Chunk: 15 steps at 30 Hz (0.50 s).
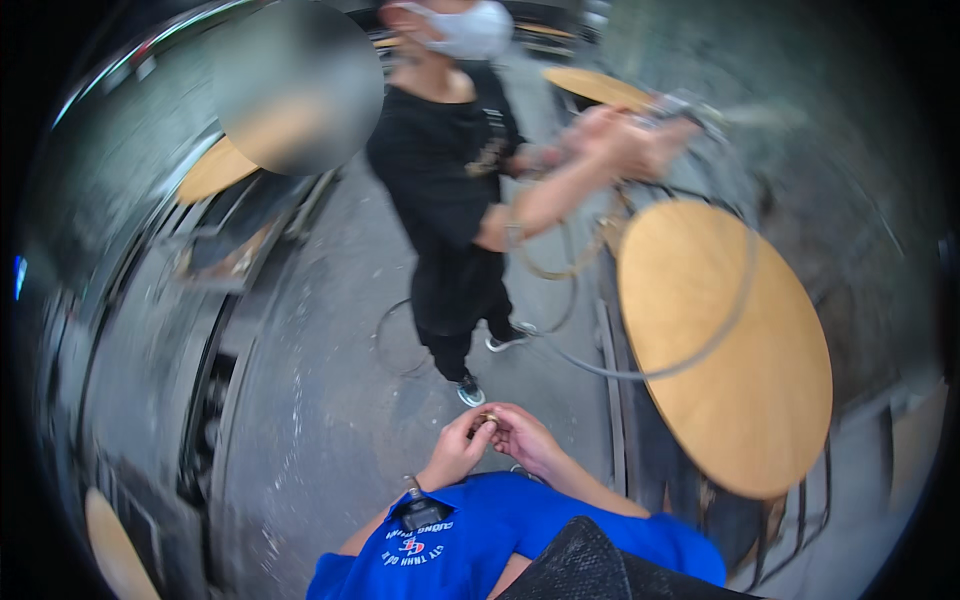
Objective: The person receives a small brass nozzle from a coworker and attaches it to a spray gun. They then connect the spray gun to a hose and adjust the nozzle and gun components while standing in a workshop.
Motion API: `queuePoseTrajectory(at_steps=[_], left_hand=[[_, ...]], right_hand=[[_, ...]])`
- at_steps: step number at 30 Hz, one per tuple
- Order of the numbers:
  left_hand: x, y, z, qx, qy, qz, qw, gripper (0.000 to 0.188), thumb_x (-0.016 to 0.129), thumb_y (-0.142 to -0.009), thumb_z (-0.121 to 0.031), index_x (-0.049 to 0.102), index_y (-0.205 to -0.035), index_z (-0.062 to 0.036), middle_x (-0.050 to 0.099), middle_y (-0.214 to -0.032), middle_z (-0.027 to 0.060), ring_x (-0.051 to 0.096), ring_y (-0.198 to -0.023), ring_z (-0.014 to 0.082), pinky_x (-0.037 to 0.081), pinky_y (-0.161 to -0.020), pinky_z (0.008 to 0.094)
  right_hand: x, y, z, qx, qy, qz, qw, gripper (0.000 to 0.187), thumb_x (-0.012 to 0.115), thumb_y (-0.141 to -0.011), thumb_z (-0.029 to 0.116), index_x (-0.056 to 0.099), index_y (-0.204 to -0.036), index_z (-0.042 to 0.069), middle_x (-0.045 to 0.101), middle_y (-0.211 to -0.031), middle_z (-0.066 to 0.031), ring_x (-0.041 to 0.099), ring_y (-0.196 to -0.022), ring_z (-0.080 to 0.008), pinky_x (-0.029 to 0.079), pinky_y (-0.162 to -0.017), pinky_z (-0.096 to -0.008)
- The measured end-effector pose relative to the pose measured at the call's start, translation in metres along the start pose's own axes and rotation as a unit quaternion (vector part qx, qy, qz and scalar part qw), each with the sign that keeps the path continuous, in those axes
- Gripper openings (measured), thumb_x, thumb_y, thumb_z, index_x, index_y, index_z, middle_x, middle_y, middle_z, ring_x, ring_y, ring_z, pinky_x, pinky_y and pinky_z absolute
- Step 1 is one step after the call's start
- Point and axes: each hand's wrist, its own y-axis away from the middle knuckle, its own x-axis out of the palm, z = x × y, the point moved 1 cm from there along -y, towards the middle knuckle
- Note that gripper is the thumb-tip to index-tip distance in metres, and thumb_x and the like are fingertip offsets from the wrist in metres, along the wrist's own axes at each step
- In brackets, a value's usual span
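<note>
My left hand [462, 450] and my right hand [525, 438] meet in front of my blue shirt, with their fingers closed together. Pinched between the fingertips is a small brass-coloured piece [491, 419]; most of it is covered by the fingers, so its exact kind does not show. Both forearms reach forward from my body, away from the boards. To the right lies a large round wooden board [728, 345], apart from my hands.
A masked person in black [440, 190] stands ahead, hands raised around a blurred tool at the right. From there a grey hose [640, 376] loops across the board. Metal racks [215, 330] line the left; another wooden board [215, 172] rests there.
</note>
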Motion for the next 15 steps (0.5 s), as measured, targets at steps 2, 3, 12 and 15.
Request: queuePoseTrajectory(at_steps=[2,3,12,15], left_hand=[[-0.007,0.004,-0.003,0.031,0.009,-0.036,0.999,0.034,0.059,-0.099,-0.016,0.06,-0.127,0.0041,0.072,-0.099,0.0185,0.072,-0.09,0.0252,0.055,-0.08,0.035],[-0.014,0.009,-0.002,0.034,-0.002,-0.057,0.998,0.036,0.056,-0.101,-0.019,0.059,-0.127,0.0048,0.072,-0.102,0.0198,0.072,-0.09,0.0279,0.055,-0.08,0.036],[-0.15,0.065,0.054,-0.147,0.165,-0.167,0.961,0.039,0.049,-0.106,-0.026,0.06,-0.128,0.005,0.071,-0.111,0.0131,0.069,-0.091,0.0176,0.055,-0.078,0.0309],[-0.186,0.068,0.061,-0.21,0.275,-0.186,0.92,0.039,0.05,-0.106,-0.027,0.061,-0.127,0.0029,0.071,-0.111,0.0107,0.068,-0.094,0.0173,0.056,-0.08,0.0305]], right_hand=[[0.003,-0.005,0.005,0.007,-0.003,0.019,1.0,0.026,0.05,-0.105,0.027,0.057,-0.123,0.01,0.066,-0.093,-0.0004,0.059,-0.074,-0.0082,0.05,-0.063,-0.023],[0.005,-0.009,0.005,0.022,0.003,0.016,1.0,0.026,0.05,-0.104,0.026,0.056,-0.123,0.009,0.065,-0.092,-0.0019,0.06,-0.074,-0.0089,0.05,-0.063,-0.0237],[0.108,-0.087,-0.052,0.069,0.099,0.108,0.987,0.026,0.06,-0.101,0.027,0.055,-0.118,0.009,0.066,-0.093,-0.0039,0.062,-0.076,-0.0092,0.05,-0.065,-0.024],[0.16,-0.113,-0.078,0.129,0.12,0.155,0.972,0.02,0.059,-0.101,0.026,0.055,-0.112,0.009,0.065,-0.097,-0.0039,0.063,-0.077,-0.0112,0.051,-0.067,-0.0255]])
